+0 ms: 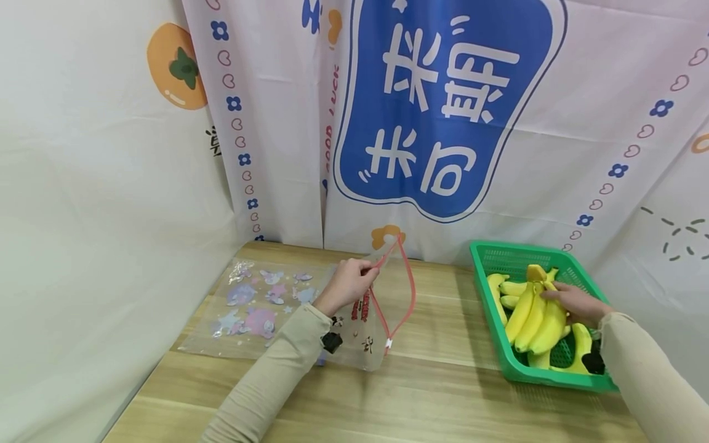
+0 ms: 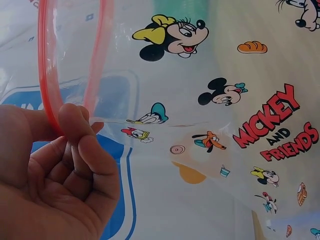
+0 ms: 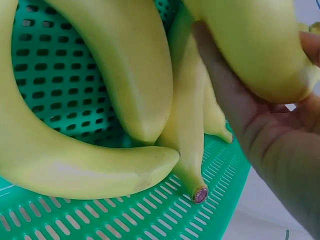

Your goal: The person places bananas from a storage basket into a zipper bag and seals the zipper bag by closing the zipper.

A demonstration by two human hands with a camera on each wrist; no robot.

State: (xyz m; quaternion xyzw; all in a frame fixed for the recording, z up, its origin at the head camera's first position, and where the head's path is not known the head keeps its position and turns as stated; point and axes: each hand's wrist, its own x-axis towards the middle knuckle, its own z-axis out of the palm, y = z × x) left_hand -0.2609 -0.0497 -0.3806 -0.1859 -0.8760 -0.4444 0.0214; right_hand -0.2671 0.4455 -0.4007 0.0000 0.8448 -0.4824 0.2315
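Note:
My left hand (image 1: 346, 284) pinches the red zip edge of a clear zip bag (image 2: 170, 100) printed with cartoon characters. The bag's mouth gapes toward the right, and a white slider (image 1: 388, 343) sits at its lower corner. Over at the right, my right hand (image 1: 578, 304) grips a bunch of bananas (image 1: 534, 317) near its stem end, within the outline of a green basket (image 1: 501, 351). Loose bananas (image 3: 90, 170) lie in the basket under the bunch. Whether the held bunch touches them is hard to tell.
Another clear bag with pastel prints (image 1: 257, 307) lies flat at the left of the wooden table (image 1: 432, 394). Behind the table hangs a printed curtain (image 1: 293, 184). White fabric (image 1: 111, 215) hangs along the left side.

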